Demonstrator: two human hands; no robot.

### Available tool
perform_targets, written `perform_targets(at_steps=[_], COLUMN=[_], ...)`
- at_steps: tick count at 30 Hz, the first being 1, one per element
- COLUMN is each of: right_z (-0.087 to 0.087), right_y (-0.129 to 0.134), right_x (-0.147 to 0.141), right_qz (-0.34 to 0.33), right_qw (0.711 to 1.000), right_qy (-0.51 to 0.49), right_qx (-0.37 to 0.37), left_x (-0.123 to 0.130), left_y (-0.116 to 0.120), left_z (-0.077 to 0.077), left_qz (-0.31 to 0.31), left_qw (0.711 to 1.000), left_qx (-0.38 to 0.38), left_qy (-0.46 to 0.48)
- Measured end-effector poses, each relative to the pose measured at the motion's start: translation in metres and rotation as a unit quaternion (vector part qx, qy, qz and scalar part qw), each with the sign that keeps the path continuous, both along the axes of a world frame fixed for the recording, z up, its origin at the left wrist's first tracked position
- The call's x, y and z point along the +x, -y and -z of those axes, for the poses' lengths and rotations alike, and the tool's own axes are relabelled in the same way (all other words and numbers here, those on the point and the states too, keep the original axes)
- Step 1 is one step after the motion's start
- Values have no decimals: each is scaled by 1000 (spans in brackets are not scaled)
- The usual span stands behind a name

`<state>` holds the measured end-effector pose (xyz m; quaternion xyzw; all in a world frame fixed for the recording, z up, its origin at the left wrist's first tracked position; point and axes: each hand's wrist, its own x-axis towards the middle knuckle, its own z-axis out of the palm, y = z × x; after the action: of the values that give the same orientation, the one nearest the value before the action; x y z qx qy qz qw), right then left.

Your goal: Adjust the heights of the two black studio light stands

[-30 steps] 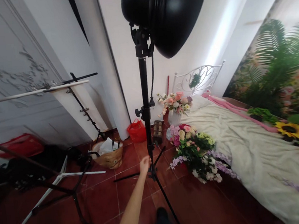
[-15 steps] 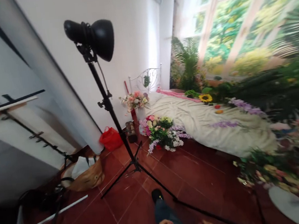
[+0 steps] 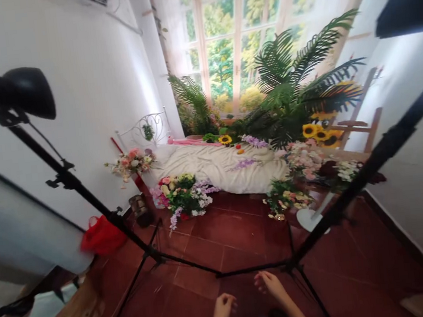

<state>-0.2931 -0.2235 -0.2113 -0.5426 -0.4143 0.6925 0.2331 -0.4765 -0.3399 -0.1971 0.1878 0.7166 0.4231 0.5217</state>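
The head view has both hands bare, low at the near edge of the tiled floor [image 3: 237, 229]. The left hand [image 3: 224, 308] has its fingers curled loosely inward; whether the tips meet the thumb cannot be told. The right hand [image 3: 272, 283] has its fingers half bent, thumb apart. Neither appears to hold anything, and a gap lies between them.

Nearest is the right light stand [image 3: 351, 192], whose leg runs just beyond the right fingertips; no grip on it shows. It rises toward the right edge, where a dark lamp head [image 3: 410, 4] is partly cut off. The left light stand [image 3: 91, 199] stands opposite with a black lamp [image 3: 30, 92] on top. Their legs are spread on the floor and come close together in front of the hands; touching or not, I cannot say.

Beyond is a bed [image 3: 197, 162] under a cream cover. A sunflower [image 3: 225, 139] and pink cloth [image 3: 194, 140] lie along its far edge, a metal headboard [image 3: 153, 126] closes its left end, and one bouquet [image 3: 179, 194] sits on the floor by its near left corner, another [image 3: 289, 195] by the near right.

As I judge it, the standing-up of both lights is done and the bed is dressed. No adjustment is under hand; whether any is left, the view does not show.
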Motion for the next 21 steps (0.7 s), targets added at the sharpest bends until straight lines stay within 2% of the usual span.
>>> perform_targets(at_steps=[4,7,10,12,14,16,18,21], right_z=[-23,-44,-70,-88,-107,-126,-143,-166], right_y=[-18,-38,-64,-83,-103,-124,-143,-171], right_x=[59,112,173,215,253,285,310,335], right_qz=[58,77,110,139,163,180,189,183], right_qw=[998,996,992,986,981,975,970,963], right_qy=[-37,-47,-56,-76,-103,-129,-152,-200], right_qx=[11,-17,-42,-43,-36,-25,-12,2], left_x=[41,88,148,191,231,268,300,344], left_y=[-44,-89,-143,-181,-217,-253,-286,-326], left_z=[-9,-22,-44,-67,-98,-139,-188,-266], left_qz=[37,70,129,173,212,252,266,286], left_qw=[999,997,990,980,963,932,901,860], left_qx=[13,30,61,102,168,256,335,416], left_qy=[4,-9,-19,-14,-16,-44,-65,-72])
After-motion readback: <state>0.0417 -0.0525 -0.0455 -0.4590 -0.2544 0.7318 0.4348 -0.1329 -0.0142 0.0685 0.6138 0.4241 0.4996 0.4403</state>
